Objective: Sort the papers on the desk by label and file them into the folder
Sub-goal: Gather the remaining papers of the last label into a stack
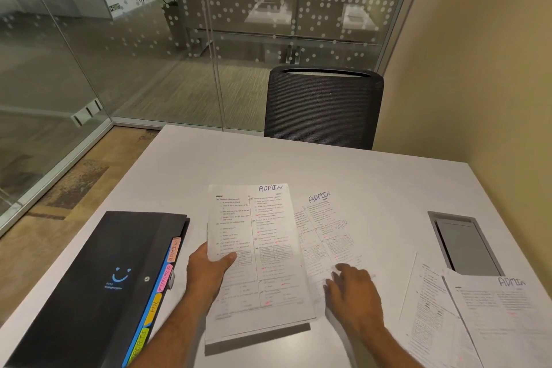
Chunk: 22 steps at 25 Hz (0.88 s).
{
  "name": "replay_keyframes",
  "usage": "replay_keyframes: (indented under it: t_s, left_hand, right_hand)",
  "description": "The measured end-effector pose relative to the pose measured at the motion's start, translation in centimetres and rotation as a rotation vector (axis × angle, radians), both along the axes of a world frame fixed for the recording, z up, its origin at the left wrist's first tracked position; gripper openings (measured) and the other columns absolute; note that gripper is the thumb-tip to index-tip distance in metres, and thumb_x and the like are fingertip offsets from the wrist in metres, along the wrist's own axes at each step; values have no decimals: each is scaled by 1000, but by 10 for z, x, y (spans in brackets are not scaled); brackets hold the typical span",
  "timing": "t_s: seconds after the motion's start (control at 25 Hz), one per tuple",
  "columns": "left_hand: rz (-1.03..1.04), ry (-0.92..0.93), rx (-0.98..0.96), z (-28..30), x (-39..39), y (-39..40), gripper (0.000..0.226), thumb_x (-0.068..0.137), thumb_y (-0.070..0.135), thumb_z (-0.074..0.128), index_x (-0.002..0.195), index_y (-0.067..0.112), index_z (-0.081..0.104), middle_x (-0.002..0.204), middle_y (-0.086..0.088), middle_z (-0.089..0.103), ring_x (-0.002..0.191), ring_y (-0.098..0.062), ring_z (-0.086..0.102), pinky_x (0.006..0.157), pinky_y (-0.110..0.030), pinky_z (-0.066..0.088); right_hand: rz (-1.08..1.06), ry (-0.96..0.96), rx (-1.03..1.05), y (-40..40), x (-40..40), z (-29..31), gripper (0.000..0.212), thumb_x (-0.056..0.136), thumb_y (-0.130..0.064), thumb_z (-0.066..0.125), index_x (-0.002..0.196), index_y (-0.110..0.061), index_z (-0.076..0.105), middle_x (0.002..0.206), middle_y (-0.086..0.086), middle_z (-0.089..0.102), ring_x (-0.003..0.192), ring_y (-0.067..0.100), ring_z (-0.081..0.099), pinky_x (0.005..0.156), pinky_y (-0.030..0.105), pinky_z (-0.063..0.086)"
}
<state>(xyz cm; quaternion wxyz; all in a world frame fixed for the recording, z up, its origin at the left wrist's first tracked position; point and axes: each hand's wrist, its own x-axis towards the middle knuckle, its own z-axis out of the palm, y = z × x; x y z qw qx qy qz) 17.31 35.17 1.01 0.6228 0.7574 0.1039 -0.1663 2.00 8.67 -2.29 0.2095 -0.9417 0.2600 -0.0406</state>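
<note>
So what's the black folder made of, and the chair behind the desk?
The black folder looks like plastic with a smooth, faintly glossy finish: light gleams softly on its flat cover, and a small round clasp shows. It might be coated card; hard to tell. The chair back looks like woven mesh fabric, matt and dark, since fine ribbed lines run across it.

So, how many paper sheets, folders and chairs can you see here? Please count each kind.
Paper sheets: 4, namely held sheet, sheet under right hand, two at right
Folders: 1
Chairs: 1
Total: 6
</note>
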Motion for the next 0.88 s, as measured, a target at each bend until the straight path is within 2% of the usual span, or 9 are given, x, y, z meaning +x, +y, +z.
replay_keyframes:
  t_s: [0.08, 0.2, 0.32, 0.44, 0.56, 0.64, 0.72, 0.8, 0.88]
  left_hand:
    - [-4, 13, 3, -1, 0, 1, 32, 84, 13, 77, 112, 18, 63, 104, -3, 71, 92, -26, 69, 70, -38, 60]
    - [0, 27, -11, -2, -1, 3, 32, 84, 12, 78, 111, 19, 64, 105, -3, 72, 92, -27, 70, 76, -45, 61]
    - [6, 30, -8, -2, -1, 3, 30, 84, 13, 78, 109, 21, 64, 104, -2, 72, 91, -27, 70, 74, -43, 61]
    - [6, 33, -2, -2, -1, 2, 30, 84, 14, 78, 110, 22, 63, 104, -3, 72, 91, -26, 71, 74, -44, 61]
    - [3, 33, -2, -2, -2, 2, 31, 84, 14, 78, 111, 21, 64, 105, -3, 72, 91, -26, 71, 73, -43, 61]
    - [2, 34, -9, -3, -3, 1, 31, 84, 13, 78, 110, 20, 64, 104, -3, 72, 91, -26, 71, 73, -42, 61]
    - [-1, 36, -9, -3, -5, 1, 29, 84, 13, 78, 109, 22, 64, 104, -2, 72, 91, -26, 71, 73, -42, 61]
    - [-4, 42, -3, -4, -6, 0, 29, 84, 14, 77, 108, 22, 63, 104, -2, 72, 90, -26, 70, 72, -42, 61]
    - [-2, 46, -18, -3, -6, -2, 30, 84, 14, 77, 109, 21, 63, 104, -3, 72, 89, -26, 70, 70, -40, 61]
  right_hand:
    - [-144, 24, 5, -15, 2, 2, 48, 86, -42, 64, 126, -16, 62, 123, 4, 63, 112, 24, 53, 90, 36, 49]
    - [-240, 191, 6, -45, 1, 3, 66, 81, -52, 67, 134, -15, 51, 135, 9, 49, 123, 31, 45, 98, 42, 45]
    - [-299, 385, 36, -60, 1, 2, 87, 72, -63, 71, 137, -15, 37, 135, 9, 46, 124, 32, 45, 97, 43, 44]
    - [-357, 436, 94, -63, 3, 5, 91, 62, -62, 79, 130, -17, 39, 127, 5, 50, 120, 30, 48, 96, 42, 44]
    - [-400, 447, 188, -61, 5, 7, 80, 54, -52, 83, 118, -20, 47, 113, 1, 54, 109, 26, 56, 90, 39, 50]
    - [-409, 418, 261, -58, 4, 10, 66, 53, -40, 83, 106, -17, 52, 103, 2, 54, 92, 24, 62, 73, 32, 53]
    - [-386, 345, 312, -53, 4, 13, 41, 61, -26, 79, 92, -14, 56, 88, 1, 58, 72, 17, 61, 54, 24, 45]
    - [-433, 198, 434, -48, 4, 16, 15, 75, -13, 72, 87, -11, 62, 75, 1, 63, 62, 14, 58, 50, 23, 42]
    - [-532, 27, 619, -43, 3, 19, 8, 84, -2, 63, 89, -2, 69, 69, 8, 67, 59, 20, 60, 50, 24, 45]
